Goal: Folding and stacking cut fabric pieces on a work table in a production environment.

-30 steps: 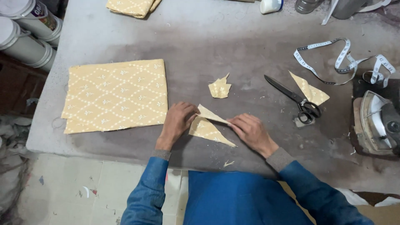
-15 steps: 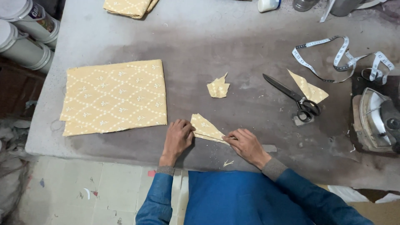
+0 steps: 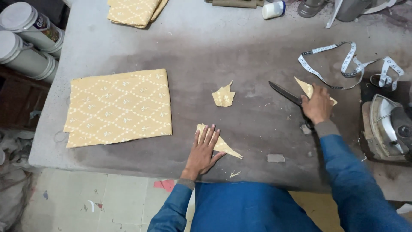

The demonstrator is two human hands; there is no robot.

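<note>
My left hand point(image 3: 204, 150) lies flat, fingers spread, on a folded yellow fabric triangle point(image 3: 225, 147) near the table's front edge. My right hand point(image 3: 317, 105) has reached to the right and is closed over the handles of black scissors point(image 3: 285, 93), whose blades point up and left on the table. A small yellow fabric triangle point(image 3: 305, 86) lies just behind that hand. A crumpled yellow scrap point(image 3: 224, 96) sits between the two hands, further back.
A large folded yellow patterned cloth point(image 3: 119, 106) lies at the left. A white measuring tape point(image 3: 349, 64) curls at the back right, with an iron point(image 3: 388, 126) at the right edge. More yellow fabric point(image 3: 135, 10) lies at the back, and white tubs point(image 3: 25, 41) stand off the table's left.
My right hand left the folded triangle and moved right onto the scissors. My left hand went from pinching the triangle to pressing flat on it.
</note>
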